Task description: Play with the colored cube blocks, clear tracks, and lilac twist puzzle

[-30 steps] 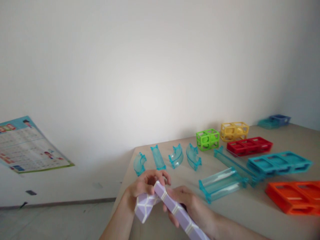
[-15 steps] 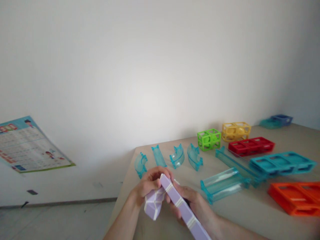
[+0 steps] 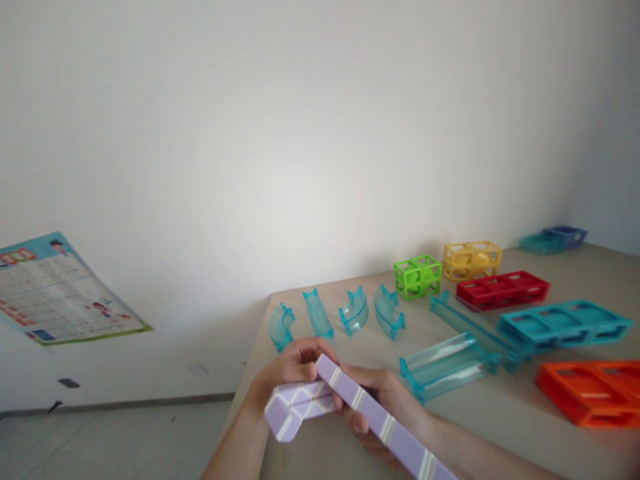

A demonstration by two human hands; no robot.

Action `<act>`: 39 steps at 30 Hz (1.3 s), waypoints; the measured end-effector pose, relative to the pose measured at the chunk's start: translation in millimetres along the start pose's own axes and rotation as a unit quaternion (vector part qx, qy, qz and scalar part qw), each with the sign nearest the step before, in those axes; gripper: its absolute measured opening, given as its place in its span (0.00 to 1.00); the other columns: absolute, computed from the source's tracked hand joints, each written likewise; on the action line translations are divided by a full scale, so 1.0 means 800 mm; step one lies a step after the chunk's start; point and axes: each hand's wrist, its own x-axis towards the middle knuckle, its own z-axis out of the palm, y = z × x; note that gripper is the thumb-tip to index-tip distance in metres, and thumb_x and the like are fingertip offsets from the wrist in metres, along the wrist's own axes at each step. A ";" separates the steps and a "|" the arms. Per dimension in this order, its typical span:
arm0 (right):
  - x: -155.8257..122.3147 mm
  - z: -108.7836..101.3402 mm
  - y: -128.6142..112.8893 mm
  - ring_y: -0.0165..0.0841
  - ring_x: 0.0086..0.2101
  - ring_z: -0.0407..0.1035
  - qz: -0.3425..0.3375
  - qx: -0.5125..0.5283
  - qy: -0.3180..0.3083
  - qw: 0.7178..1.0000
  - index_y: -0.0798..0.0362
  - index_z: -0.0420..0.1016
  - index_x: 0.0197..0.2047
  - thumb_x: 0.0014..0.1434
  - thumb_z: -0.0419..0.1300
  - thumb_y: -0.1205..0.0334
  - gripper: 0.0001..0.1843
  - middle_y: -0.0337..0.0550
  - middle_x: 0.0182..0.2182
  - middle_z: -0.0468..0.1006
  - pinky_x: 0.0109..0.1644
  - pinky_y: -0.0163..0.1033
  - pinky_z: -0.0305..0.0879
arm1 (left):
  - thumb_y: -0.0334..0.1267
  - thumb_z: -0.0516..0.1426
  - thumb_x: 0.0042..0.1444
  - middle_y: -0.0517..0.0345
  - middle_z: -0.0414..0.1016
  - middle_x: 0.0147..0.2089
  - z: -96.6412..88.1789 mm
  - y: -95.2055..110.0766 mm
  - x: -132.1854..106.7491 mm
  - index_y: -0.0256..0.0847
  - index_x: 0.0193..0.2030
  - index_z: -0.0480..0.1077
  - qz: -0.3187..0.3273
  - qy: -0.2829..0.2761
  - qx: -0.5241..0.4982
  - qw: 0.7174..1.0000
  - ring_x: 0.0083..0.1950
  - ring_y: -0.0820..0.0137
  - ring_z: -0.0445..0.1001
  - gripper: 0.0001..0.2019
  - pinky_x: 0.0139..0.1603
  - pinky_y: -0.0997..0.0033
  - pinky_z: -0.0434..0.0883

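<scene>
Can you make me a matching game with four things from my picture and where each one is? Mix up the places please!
Things:
1. long jointed lilac toy with pale joints
2. lime-green open-frame block
3. flat orange frame-shaped block
4. printed paper poster

Places:
A. cut off by the picture's right edge
B. held in the left hand and right hand
C. on the white wall
D. just left of the yellow open-frame block

Pairs: 1-B, 2-D, 3-A, 4-C
</scene>
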 end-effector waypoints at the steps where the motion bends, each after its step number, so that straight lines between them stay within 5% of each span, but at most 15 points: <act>1: -0.001 0.001 -0.001 0.22 0.06 0.49 0.014 0.009 0.014 1.000 0.58 0.72 0.27 0.65 0.43 0.50 0.26 0.35 0.10 0.64 0.08 0.27 0.41 | 0.55 0.68 0.38 0.56 0.73 0.27 -0.001 0.000 0.000 0.35 0.40 0.72 -0.001 0.004 -0.001 1.000 0.25 0.74 0.69 0.28 0.25 0.77 0.59; 5: -0.003 -0.003 -0.004 0.23 0.06 0.51 0.003 -0.050 0.019 0.999 0.58 0.74 0.30 0.63 0.46 0.47 0.26 0.36 0.10 0.66 0.08 0.27 0.42 | 0.56 0.68 0.37 0.57 0.72 0.24 -0.003 0.000 0.002 0.33 0.34 0.73 0.013 0.032 0.036 0.999 0.23 0.75 0.67 0.27 0.24 0.77 0.57; 11: -0.011 0.000 0.004 0.24 0.09 0.54 -0.106 -0.202 0.035 0.973 0.58 0.75 0.32 0.55 0.57 0.44 0.23 0.34 0.10 0.66 0.11 0.27 0.48 | 0.60 0.62 0.44 0.60 0.66 0.18 0.003 0.009 0.002 0.36 0.24 0.70 0.012 0.064 0.081 0.995 0.18 0.78 0.58 0.25 0.18 0.77 0.49; 17: -0.013 0.009 0.015 0.23 0.10 0.54 -0.115 -0.261 0.094 0.954 0.54 0.71 0.31 0.54 0.57 0.42 0.21 0.30 0.11 0.65 0.15 0.29 0.47 | 0.60 0.62 0.42 0.61 0.64 0.17 0.015 0.014 0.006 0.35 0.19 0.69 -0.008 0.034 0.109 0.993 0.19 0.77 0.57 0.25 0.17 0.76 0.50; 27: -0.004 0.004 0.033 0.23 0.10 0.52 -0.177 -0.225 0.003 0.958 0.56 0.68 0.29 0.52 0.56 0.36 0.28 0.33 0.10 0.65 0.13 0.28 0.46 | 0.63 0.63 0.39 0.59 0.63 0.17 0.015 0.008 0.003 0.37 0.24 0.75 -0.020 0.008 0.044 0.999 0.16 0.79 0.54 0.26 0.16 0.76 0.48; 33: -0.007 0.005 0.028 0.23 0.10 0.54 -0.139 -0.128 -0.127 0.974 0.56 0.69 0.36 0.57 0.55 0.39 0.25 0.32 0.14 0.65 0.13 0.27 0.51 | 0.60 0.64 0.39 0.59 0.67 0.15 0.027 0.006 0.004 0.37 0.24 0.74 -0.005 -0.007 -0.058 0.998 0.14 0.78 0.55 0.24 0.16 0.76 0.48; 39: -0.006 -0.004 0.030 0.22 0.15 0.61 -0.119 -0.105 -0.140 0.977 0.61 0.72 0.39 0.57 0.57 0.39 0.28 0.38 0.19 0.70 0.17 0.26 0.58 | 0.64 0.60 0.44 0.54 0.72 0.17 0.028 0.002 -0.005 0.36 0.29 0.72 -0.009 -0.024 -0.052 0.998 0.16 0.73 0.64 0.27 0.19 0.75 0.54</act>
